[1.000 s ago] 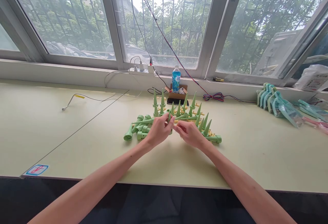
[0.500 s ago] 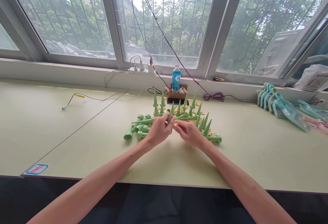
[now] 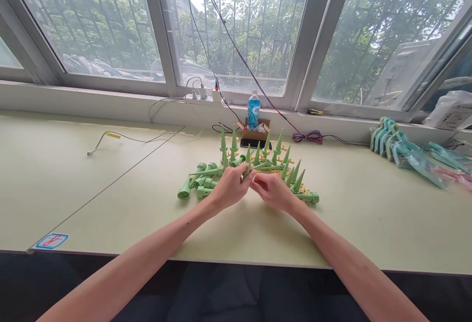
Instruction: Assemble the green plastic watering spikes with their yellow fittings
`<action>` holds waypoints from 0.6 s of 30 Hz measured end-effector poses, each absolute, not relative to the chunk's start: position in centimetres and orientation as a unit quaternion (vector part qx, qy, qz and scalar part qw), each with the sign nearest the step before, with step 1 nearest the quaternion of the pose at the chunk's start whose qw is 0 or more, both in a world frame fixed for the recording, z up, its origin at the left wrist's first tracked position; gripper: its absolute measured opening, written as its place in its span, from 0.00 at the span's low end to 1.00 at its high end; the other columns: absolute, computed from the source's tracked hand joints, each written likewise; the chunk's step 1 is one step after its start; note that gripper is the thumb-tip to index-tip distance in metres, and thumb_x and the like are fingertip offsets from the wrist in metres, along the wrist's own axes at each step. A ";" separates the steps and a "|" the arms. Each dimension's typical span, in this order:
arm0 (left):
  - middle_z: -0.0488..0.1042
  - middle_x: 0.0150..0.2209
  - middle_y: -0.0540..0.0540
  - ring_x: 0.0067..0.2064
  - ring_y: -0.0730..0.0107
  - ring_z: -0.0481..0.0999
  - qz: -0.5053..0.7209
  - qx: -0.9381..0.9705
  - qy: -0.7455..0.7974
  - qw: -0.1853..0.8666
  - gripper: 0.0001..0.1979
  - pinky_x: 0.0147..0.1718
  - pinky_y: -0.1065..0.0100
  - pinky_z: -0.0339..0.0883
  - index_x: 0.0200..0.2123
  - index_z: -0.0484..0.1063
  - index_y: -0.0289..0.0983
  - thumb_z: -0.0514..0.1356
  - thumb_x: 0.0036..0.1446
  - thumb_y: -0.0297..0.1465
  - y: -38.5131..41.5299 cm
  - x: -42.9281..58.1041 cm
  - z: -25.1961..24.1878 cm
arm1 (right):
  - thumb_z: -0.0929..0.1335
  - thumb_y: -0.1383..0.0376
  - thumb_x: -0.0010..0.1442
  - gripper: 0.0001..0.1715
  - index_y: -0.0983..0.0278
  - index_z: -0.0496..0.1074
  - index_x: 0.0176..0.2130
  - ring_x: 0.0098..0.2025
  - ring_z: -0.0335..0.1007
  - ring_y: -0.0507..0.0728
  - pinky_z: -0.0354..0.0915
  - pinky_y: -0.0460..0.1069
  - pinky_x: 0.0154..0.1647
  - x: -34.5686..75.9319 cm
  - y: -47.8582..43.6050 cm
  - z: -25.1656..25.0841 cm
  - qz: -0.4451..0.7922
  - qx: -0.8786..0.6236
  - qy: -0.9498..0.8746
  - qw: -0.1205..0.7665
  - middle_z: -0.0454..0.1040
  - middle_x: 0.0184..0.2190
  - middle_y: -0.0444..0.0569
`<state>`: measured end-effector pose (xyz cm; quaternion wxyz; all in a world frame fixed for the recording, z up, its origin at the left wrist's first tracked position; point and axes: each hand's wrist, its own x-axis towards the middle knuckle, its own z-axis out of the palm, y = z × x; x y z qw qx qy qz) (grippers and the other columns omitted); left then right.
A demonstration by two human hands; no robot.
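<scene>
My left hand (image 3: 232, 184) is closed around a green plastic spike (image 3: 247, 171), whose tip points up and leans right. Against it, my right hand (image 3: 272, 190) is closed in a pinch, its fingertips touching the left hand's. Whatever the right fingers hold is hidden. Behind both hands, several green spikes (image 3: 278, 147) stand upright on the table. More green spike pieces (image 3: 184, 188) with ribbed caps lie to the left, and another capped piece (image 3: 309, 197) lies beside my right wrist. Small yellow plastic parts (image 3: 275, 169) are scattered among the spikes.
Behind the spikes, a blue bottle (image 3: 253, 111) stands by a small cardboard box (image 3: 254, 134), with a dark phone (image 3: 250, 143) in front. Coiled wires (image 3: 308, 137) lie right of it. Bagged green hangers (image 3: 409, 152) are at far right; a white cable (image 3: 136, 139) lies left.
The spike in my left hand has tilted further right, and my fingertips have come closer together. The other spikes have stayed in place.
</scene>
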<state>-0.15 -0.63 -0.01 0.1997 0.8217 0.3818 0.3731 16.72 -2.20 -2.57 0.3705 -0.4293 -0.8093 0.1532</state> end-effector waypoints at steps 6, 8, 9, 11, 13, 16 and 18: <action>0.63 0.19 0.55 0.18 0.78 0.54 0.370 0.827 0.377 0.193 0.14 0.21 0.72 0.53 0.28 0.66 0.37 0.50 0.63 0.36 -0.6 -0.2 -0.1 | 0.61 0.58 0.64 0.21 0.63 0.56 0.23 0.22 0.45 0.48 0.48 0.45 0.24 16.7 -2.2 -2.5 0.156 -0.433 -0.807 0.370 0.54 0.18 0.39; 0.61 0.18 0.56 0.18 0.78 0.53 0.374 0.826 0.378 0.189 0.13 0.21 0.72 0.53 0.28 0.66 0.37 0.50 0.63 0.36 -0.6 -0.2 0.0 | 0.61 0.58 0.65 0.22 0.63 0.55 0.22 0.22 0.45 0.48 0.48 0.45 0.24 16.7 -2.2 -2.5 0.158 -0.431 -0.808 0.370 0.53 0.18 0.39; 0.61 0.18 0.56 0.18 0.78 0.53 0.376 0.825 0.377 0.188 0.13 0.21 0.72 0.53 0.28 0.65 0.37 0.51 0.63 0.36 -0.6 -0.2 0.0 | 0.61 0.58 0.65 0.22 0.63 0.54 0.22 0.22 0.45 0.48 0.47 0.45 0.24 16.6 -2.2 -2.5 0.157 -0.430 -0.808 0.371 0.53 0.18 0.39; 0.61 0.18 0.56 0.18 0.78 0.53 0.379 0.824 0.376 0.189 0.13 0.21 0.73 0.53 0.28 0.65 0.37 0.51 0.63 0.36 -0.7 -0.1 0.1 | 0.60 0.58 0.65 0.23 0.63 0.52 0.22 0.22 0.44 0.48 0.47 0.46 0.24 16.6 -2.2 -2.5 0.156 -0.428 -0.809 0.373 0.52 0.18 0.39; 0.61 0.18 0.56 0.18 0.78 0.53 0.380 0.823 0.376 0.192 0.13 0.21 0.73 0.53 0.28 0.65 0.37 0.51 0.63 0.36 -0.7 -0.1 0.1 | 0.59 0.58 0.66 0.23 0.63 0.51 0.22 0.21 0.44 0.48 0.46 0.46 0.23 16.6 -2.2 -2.5 0.157 -0.427 -0.808 0.374 0.52 0.18 0.39; 0.61 0.18 0.56 0.18 0.78 0.54 0.380 0.821 0.378 0.194 0.13 0.21 0.73 0.53 0.28 0.65 0.37 0.51 0.63 0.36 -0.7 -0.1 0.1 | 0.59 0.57 0.66 0.24 0.63 0.52 0.22 0.21 0.45 0.48 0.47 0.46 0.23 16.6 -2.2 -2.5 0.157 -0.427 -0.808 0.375 0.53 0.18 0.39; 0.61 0.18 0.56 0.18 0.78 0.54 0.379 0.822 0.379 0.194 0.13 0.21 0.73 0.53 0.28 0.65 0.37 0.50 0.63 0.36 -0.7 -0.1 0.1 | 0.59 0.57 0.66 0.23 0.63 0.54 0.22 0.21 0.46 0.48 0.47 0.46 0.24 16.6 -2.2 -2.5 0.156 -0.428 -0.808 0.373 0.54 0.18 0.39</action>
